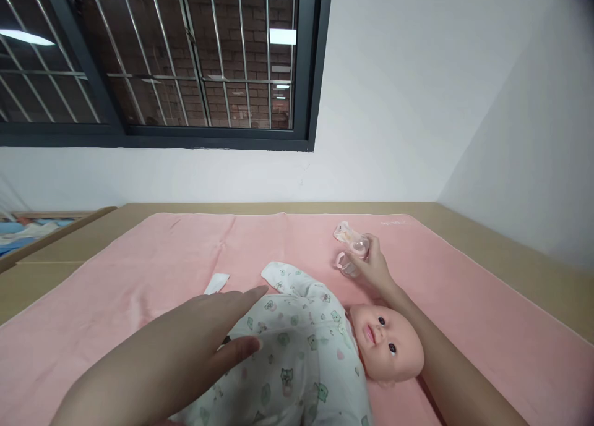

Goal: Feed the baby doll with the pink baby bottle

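A baby doll (pixel 387 342) lies face up, its head toward the right, dressed in a white outfit (pixel 297 345) printed with small green and pink animals. Over the doll's middle is my left hand (pixel 236 324), fingers stretched and thumb apart, holding nothing; I cannot tell how firmly it touches the cloth. Beyond the doll's head my right hand (pixel 371 265) grips a small clear plastic item with pink rims (pixel 358 247). Its exact kind is not plain, as fingers cover part of it. A pale patterned piece (pixel 344 231) shows at its far end.
The doll lies on a pink sheet (pixel 185 247) over a tan surface (pixel 482 240). A small white tab (pixel 217 283) shows beyond my left wrist. White walls stand behind and at right, with a dark-framed barred window (pixel 208 138). Blue and white cloths (pixel 28 233) are at far left.
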Tool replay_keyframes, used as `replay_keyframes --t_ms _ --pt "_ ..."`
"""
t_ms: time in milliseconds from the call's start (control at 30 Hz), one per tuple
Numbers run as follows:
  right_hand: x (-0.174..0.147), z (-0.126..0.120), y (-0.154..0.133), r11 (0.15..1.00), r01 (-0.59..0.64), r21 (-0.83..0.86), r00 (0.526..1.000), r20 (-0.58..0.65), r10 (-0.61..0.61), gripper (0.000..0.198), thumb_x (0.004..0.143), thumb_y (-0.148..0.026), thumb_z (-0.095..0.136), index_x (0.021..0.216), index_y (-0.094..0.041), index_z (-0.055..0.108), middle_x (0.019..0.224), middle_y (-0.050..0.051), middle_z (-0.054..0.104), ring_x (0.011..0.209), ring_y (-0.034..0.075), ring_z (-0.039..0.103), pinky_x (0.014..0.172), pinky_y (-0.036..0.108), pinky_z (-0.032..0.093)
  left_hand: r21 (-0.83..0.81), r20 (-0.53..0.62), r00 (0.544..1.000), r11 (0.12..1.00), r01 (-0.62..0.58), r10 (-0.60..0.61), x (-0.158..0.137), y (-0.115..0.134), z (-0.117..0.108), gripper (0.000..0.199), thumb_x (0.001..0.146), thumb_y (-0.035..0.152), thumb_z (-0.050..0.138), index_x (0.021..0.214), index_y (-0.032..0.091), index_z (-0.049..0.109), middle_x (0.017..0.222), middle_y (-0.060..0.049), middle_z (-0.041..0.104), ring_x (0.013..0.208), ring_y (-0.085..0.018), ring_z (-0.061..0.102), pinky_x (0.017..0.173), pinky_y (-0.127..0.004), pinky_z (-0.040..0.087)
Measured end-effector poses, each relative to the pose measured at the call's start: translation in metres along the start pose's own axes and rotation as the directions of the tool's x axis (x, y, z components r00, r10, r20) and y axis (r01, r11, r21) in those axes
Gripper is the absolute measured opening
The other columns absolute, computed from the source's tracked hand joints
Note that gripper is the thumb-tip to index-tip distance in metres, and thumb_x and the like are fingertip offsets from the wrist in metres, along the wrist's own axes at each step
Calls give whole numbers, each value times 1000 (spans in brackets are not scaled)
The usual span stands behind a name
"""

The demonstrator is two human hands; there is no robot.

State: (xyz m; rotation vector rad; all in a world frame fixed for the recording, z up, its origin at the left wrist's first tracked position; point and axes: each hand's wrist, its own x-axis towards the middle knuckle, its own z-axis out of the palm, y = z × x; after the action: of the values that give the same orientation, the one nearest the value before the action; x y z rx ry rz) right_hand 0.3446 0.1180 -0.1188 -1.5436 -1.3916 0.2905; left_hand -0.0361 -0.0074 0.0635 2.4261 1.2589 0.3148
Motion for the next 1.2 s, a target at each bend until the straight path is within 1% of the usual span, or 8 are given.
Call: replay_keyframes --t_ms 267,567,767,867,933,1033,1100,1200 --pt "2 1 -6 991 35 128 999 6 -36 71 73 -52 68 128 -23 34 116 10 58 99 23 58 82 34 46 37 50 998 999 36 -38 5 -5 4 50 89 44 45 138 42 42 136 4 57 122 -28 56 95 -40 50" --pt "14 -6 -21 934 85 348 983 -180 -22 69 69 -48 74 121 -20 37 115 10 55 100 19 56 85 34 46 -23 23 1000 1000 -9 10 5 -7 5 49 88 48 47 136 40 47 133 2 59 120 -28 57 92 -39 51" --pt "24 -25 -26 905 206 373 915 -401 -44 56 69 -40 74 112 -20 44 108 5 56 91 15 57 76 26 46 -89 52 998 996 -13 18 4 -6 2 47 90 51 40 136 40 46 131 3 61 115 -27 60 86 -37 52" --pt "27 -41 -25 948 142 286 856 -516 28 49 69 -39 71 108 -19 49 103 3 58 87 13 56 73 24 44 -75 61 998 997 -8 12 5 -7 4 48 89 50 42 135 39 48 132 1 61 117 -28 59 89 -38 51" --pt "31 -53 -17 987 -39 157 869 -482 111 47 71 -40 67 110 -20 49 105 3 59 90 13 57 76 23 43 -56 59 998 998 11 -8 6 -8 5 48 88 49 44 136 40 47 134 1 59 121 -28 56 92 -39 50" --pt "39 -66 7 944 -317 -90 917 -284 281 54 69 -44 65 115 -21 47 109 4 60 94 17 58 77 26 44 -57 63 997 998 36 -32 6 -7 6 49 87 48 47 135 40 48 134 1 58 122 -29 55 93 -41 49" --pt "41 -71 23 903 -370 -221 928 -136 347 58 62 -45 70 110 -19 50 103 6 63 88 20 59 72 29 43 -76 63 997 996 46 -41 6 -4 5 48 87 47 46 134 40 49 133 1 59 121 -29 56 92 -41 50" --pt "36 -70 41 866 -350 -358 920 41 389 51 58 -44 71 98 -16 54 90 8 64 79 21 60 67 29 41 -97 69 997 994 40 -33 6 -1 4 47 87 47 45 133 42 49 132 3 60 119 -28 58 92 -40 51"
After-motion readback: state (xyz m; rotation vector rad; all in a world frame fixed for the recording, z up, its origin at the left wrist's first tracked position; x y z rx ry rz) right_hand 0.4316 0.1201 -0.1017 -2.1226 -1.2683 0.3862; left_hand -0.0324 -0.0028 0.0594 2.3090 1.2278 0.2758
